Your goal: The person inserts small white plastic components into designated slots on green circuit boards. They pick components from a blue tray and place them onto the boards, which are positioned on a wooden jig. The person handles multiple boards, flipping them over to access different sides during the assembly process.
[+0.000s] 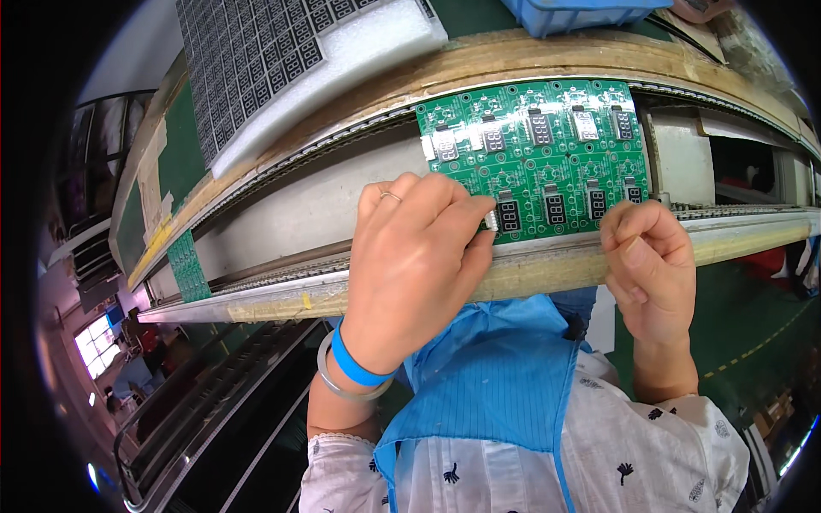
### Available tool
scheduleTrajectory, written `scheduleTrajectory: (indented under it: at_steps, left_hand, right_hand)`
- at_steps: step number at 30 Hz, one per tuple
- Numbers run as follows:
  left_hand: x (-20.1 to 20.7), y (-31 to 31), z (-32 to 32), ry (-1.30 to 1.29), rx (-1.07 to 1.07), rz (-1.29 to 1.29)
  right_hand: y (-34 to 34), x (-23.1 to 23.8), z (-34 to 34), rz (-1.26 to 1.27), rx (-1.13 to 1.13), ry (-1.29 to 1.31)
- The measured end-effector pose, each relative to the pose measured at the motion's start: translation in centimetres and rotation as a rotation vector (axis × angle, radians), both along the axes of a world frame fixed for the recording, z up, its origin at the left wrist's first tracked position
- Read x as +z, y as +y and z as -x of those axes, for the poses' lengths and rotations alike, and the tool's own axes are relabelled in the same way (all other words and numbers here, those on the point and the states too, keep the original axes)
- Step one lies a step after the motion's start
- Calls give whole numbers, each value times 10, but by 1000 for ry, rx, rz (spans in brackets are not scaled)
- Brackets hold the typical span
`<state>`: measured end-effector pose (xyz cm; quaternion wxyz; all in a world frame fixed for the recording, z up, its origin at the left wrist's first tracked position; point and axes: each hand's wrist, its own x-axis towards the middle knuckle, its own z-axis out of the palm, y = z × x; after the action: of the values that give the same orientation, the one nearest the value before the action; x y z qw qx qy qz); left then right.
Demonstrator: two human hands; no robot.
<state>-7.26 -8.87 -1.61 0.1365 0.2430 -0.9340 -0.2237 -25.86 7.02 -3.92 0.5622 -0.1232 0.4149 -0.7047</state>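
A green circuit board panel lies across the conveyor rails in front of me. Two rows of black digit displays are seated on it. My left hand is over the panel's lower left corner, its thumb and index finger pinched on a small white pin connector beside the leftmost display of the near row. Curled, with thumb against fingers, my right hand is at the panel's lower right corner, partly covering a display there. Whether anything small is between its fingertips is hidden.
White foam carrying many digit displays rests beyond the conveyor at the left. A blue plastic bin stands at the far side. Another green board sits farther left on the rails, and the near rail runs between me and the panel.
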Motion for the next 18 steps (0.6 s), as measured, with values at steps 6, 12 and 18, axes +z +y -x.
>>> scheduleTrajectory:
  at_steps: [6, 12, 18]
  left_hand:
    - [2, -3, 4, -65, -28, 38]
    - [5, -4, 8, -107, -57, 79]
    - [8, -2, 11, -159, -71, 137]
  right_hand:
    - [-1, -2, 3, 38, 19, -46]
    - [-1, -3, 4, 53, 26, -53]
    - [-1, -3, 5, 64, 31, -53]
